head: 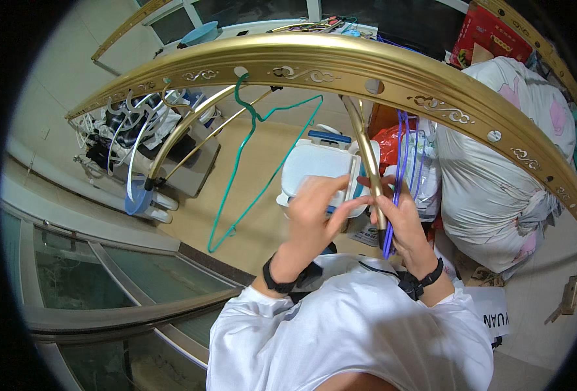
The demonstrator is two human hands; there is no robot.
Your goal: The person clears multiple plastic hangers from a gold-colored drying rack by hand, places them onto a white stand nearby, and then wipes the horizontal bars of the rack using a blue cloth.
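A gold hanger (369, 156) and several purple wire hangers (405, 146), seen nearly edge-on, are in my right hand (408, 229). Its thumb and fingers close around their lower ends. My left hand (313, 210), blurred by motion, is just left of the gold hanger with thumb and forefinger apart. Nothing shows in it, and whether its fingertips touch the hanger is unclear. Above both hands runs a gold metal drying rail (327, 54) with round holes and scroll cut-outs. From one hole a green wire hanger (239, 141) hangs by its hook. The upper hanger ends are hidden by the rail.
Another gold hanger (181, 127) and white hangers (139, 132) hang at the left. Below my hands stands a white lidded bin (313, 163). Large tied fabric bundles (484, 185) crowd the right side, beside a red bag (386, 144). Sliding glass doors (83, 269) lie lower left.
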